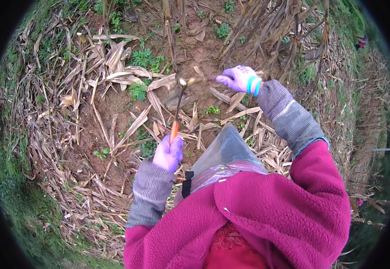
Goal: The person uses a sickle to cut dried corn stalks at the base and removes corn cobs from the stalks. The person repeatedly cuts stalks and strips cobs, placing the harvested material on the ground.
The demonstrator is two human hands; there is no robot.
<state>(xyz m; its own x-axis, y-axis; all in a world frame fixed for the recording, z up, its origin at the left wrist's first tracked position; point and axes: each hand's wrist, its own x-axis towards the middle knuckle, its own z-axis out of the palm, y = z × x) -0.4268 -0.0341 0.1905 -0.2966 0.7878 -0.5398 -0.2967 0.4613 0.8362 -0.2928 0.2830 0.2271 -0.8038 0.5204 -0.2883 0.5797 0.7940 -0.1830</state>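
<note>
My left hand (169,153), in a purple and white glove, grips the orange handle of a sickle-like tool (174,129). Its thin dark shaft points away from me, and the head is too blurred to make out fully. My right hand (238,79), gloved the same way, is closed around a dry corn stalk (203,79). The stalk points left, blurred, with its pale end close to the tip of the tool. Whether the two touch, I cannot tell. Brown soil (195,97) strewn with dry corn leaves lies beneath both hands.
Dry corn stalks (265,30) stand ahead to the right, and a thin stalk (168,30) rises ahead. Cut stalks and husks (60,77) cover the ground at left. A clear plastic apron (227,148) hangs before me. A distant person (361,41) is at far right.
</note>
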